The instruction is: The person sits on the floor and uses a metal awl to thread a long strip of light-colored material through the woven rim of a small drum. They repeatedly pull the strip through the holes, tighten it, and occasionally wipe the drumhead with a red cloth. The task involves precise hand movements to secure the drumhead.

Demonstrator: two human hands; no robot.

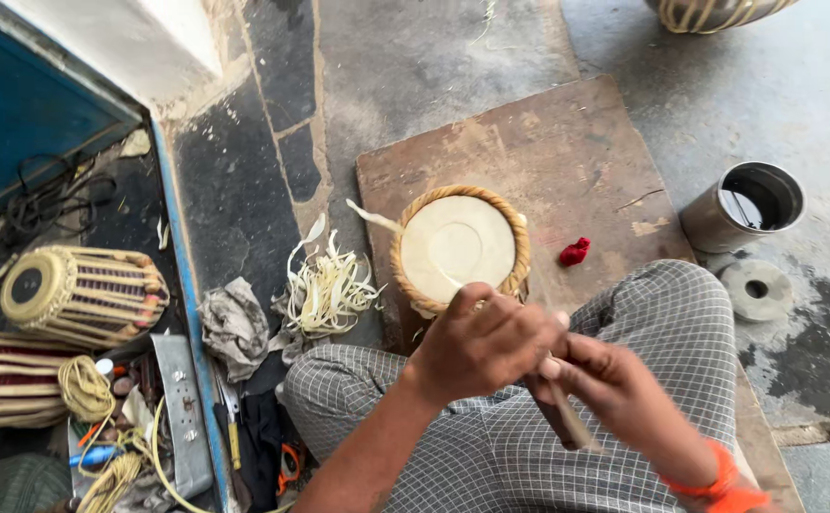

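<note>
Your checked-cloth knees fill the near edge of the view, and just above them your left hand (480, 344) is curled shut over the near rim of the small round drum with a pale skin head and braided straw-coloured hoop (459, 249), pinning it so it cannot roll. Your right hand (610, 391), with an orange band at the wrist, is clamped on a slim wooden-handled tool (567, 418) whose tip runs under the left fingers toward the hoop; the contact point itself is hidden.

The drum sits on a worn brown wooden board (567, 152), a firm surface on the stone floor. Right of the drum lies a small red scrap (575, 252); farther right, a grey metal tin (745, 205). Left of the drum, pale lacing shavings (328, 290) and a grey rag (235, 325) crowd the floor, with striped finished drums (83, 294) beyond.
</note>
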